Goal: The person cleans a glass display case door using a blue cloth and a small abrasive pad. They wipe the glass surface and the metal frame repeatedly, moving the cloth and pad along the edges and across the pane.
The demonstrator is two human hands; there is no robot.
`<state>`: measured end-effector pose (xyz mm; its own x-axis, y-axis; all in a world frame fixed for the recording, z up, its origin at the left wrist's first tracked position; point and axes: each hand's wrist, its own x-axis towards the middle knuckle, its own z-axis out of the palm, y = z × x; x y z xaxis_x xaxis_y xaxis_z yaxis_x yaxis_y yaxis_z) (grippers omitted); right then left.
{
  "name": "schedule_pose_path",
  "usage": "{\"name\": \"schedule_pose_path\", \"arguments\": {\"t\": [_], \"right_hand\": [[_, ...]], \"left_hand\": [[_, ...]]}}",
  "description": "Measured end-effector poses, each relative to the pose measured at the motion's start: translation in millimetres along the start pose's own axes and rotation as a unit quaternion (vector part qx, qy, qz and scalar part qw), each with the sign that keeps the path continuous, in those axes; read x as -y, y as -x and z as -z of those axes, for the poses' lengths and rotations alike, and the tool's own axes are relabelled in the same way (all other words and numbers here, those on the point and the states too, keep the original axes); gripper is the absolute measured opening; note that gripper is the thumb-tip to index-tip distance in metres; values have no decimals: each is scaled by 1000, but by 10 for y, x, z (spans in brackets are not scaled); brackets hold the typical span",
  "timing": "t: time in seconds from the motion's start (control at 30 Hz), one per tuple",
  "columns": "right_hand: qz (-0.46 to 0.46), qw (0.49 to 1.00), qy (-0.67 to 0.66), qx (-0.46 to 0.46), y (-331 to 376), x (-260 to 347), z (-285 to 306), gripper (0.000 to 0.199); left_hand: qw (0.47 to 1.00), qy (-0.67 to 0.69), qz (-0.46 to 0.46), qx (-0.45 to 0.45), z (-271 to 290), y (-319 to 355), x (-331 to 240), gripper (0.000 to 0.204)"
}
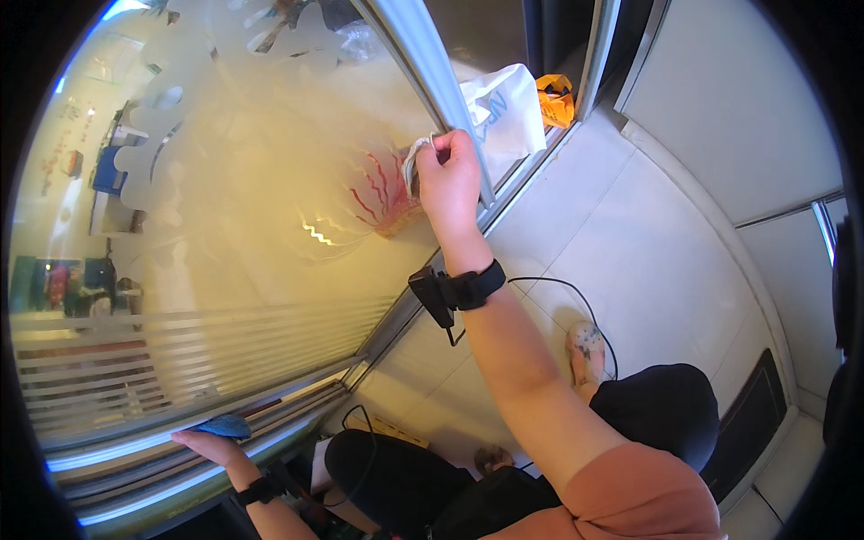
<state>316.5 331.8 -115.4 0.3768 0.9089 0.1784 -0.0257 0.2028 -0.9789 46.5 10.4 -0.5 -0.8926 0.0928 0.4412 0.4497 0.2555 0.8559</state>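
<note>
A glass door panel (261, 180) with frosted and red line decoration fills the left side, set in a metal frame (423, 67). My right hand (450, 175) is raised to the frame's upright edge. Its fingers are closed on a crumpled greyish-white cloth (411, 169) against the glass. Low at the left, my left hand (209, 445) reaches to the bottom rail (297, 393) of the frame. A folded blue cloth (225, 426) lies in its grip, on the rail; some of the fingers are hidden beneath it.
A white plastic bag (508, 112) and an orange bag (555, 99) stand beyond the frame. Pale floor tiles (621, 234) lie to the right, with white cabinets (756, 108) along the far side. A black cable (576, 301) loops from my right wrist device (436, 292) past my foot.
</note>
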Motion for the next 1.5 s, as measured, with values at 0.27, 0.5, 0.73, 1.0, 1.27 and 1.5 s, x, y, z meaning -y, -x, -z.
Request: {"name": "schedule_pose_path", "arguments": {"t": [0.27,0.5,0.73,1.0,1.27,1.5], "right_hand": [[-57,998,6,7,31,-233,53,11],[-35,972,-228,55,219,416,-125,26],[144,989,-3,42,165,1017,-124,18],[196,970,-80,122,155,1004,-133,18],[216,975,-24,48,88,897,-133,21],[46,999,18,5,-48,991,-29,19]], "left_hand": [[999,31,8,14,40,-39,40,65],[1000,24,-5,-17,18,-2,29,66],[999,-8,-37,-2,80,-95,129,70],[999,-24,-29,-29,76,-116,185,64],[998,42,-5,44,106,-139,187,67],[999,-1,-33,11,81,-101,158,64]]}}
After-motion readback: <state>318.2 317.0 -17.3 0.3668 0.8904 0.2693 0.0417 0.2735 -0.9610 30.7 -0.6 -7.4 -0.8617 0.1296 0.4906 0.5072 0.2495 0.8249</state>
